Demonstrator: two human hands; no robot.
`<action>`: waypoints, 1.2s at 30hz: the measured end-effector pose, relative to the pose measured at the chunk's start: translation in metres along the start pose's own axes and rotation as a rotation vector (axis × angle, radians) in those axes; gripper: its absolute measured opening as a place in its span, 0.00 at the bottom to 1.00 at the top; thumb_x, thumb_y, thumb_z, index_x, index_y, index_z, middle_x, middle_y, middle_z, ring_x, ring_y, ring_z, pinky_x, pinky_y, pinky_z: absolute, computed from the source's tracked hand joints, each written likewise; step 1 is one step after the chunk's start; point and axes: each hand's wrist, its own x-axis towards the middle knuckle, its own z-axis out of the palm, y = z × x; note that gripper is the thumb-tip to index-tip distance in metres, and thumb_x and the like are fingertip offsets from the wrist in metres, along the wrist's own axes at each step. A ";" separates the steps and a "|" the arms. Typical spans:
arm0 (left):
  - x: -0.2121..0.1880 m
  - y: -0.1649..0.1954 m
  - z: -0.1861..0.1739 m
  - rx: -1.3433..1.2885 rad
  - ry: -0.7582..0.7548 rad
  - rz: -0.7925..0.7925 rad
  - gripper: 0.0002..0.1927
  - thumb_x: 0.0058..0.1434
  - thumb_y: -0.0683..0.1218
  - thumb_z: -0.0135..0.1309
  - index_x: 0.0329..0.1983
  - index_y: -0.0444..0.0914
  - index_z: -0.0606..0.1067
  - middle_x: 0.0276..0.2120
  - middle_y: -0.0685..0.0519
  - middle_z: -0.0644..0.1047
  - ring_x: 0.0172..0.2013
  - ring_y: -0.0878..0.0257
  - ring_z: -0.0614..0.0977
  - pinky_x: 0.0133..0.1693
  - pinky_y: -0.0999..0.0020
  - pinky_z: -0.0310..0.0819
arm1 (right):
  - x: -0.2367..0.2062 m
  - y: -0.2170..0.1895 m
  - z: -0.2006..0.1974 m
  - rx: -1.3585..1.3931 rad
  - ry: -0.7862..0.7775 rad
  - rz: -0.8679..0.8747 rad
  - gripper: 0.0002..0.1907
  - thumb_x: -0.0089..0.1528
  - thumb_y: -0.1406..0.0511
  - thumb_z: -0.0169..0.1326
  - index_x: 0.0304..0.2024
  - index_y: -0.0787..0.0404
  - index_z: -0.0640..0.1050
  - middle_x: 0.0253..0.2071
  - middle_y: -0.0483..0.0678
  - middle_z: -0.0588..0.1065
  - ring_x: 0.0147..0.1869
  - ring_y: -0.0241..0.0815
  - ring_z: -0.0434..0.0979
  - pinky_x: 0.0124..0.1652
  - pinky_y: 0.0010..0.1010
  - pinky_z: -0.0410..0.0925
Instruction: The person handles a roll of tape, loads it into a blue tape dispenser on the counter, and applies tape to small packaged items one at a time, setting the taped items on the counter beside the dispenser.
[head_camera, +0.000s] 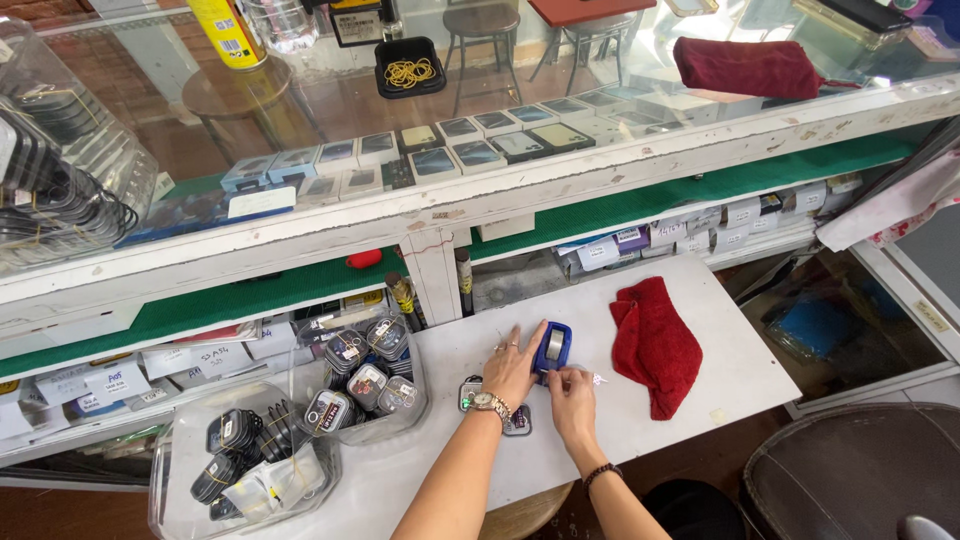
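My left hand (512, 368) rests flat on the white work shelf (740, 360), with fingers spread, a ring on one finger and a watch at the wrist. Its fingertips touch a blue tape dispenser (552, 349). My right hand (571, 393) sits just below the dispenser and pinches a strip of clear tape (596, 378) drawn from it. A small flat packet (518, 422) lies partly hidden under my left wrist.
A red cloth (655, 343) lies right of the hands. Clear plastic tubs (372, 385) (250, 465) of small packaged items stand at the left. A glass display counter (480, 140) with boxed goods runs along the back. A dark round stool (850, 470) is at the lower right.
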 end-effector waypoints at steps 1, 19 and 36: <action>0.002 0.000 -0.002 0.051 0.092 0.094 0.56 0.51 0.41 0.65 0.78 0.59 0.48 0.69 0.43 0.64 0.62 0.42 0.69 0.55 0.53 0.70 | 0.002 0.000 0.001 -0.010 -0.005 -0.035 0.15 0.64 0.60 0.55 0.36 0.68 0.78 0.46 0.57 0.74 0.43 0.51 0.79 0.46 0.37 0.72; -0.017 -0.008 0.004 -0.036 0.204 -0.038 0.44 0.51 0.48 0.70 0.71 0.47 0.63 0.72 0.40 0.59 0.70 0.48 0.61 0.63 0.52 0.61 | 0.002 -0.009 0.001 -0.018 -0.244 -0.033 0.17 0.64 0.60 0.56 0.37 0.70 0.82 0.51 0.55 0.76 0.48 0.46 0.80 0.50 0.34 0.71; -0.014 -0.010 0.000 0.031 0.129 -0.075 0.53 0.47 0.45 0.72 0.74 0.56 0.58 0.74 0.43 0.55 0.71 0.52 0.61 0.62 0.53 0.64 | 0.004 -0.021 0.003 0.085 -0.344 0.322 0.16 0.64 0.61 0.56 0.44 0.71 0.81 0.37 0.52 0.80 0.38 0.41 0.77 0.40 0.33 0.70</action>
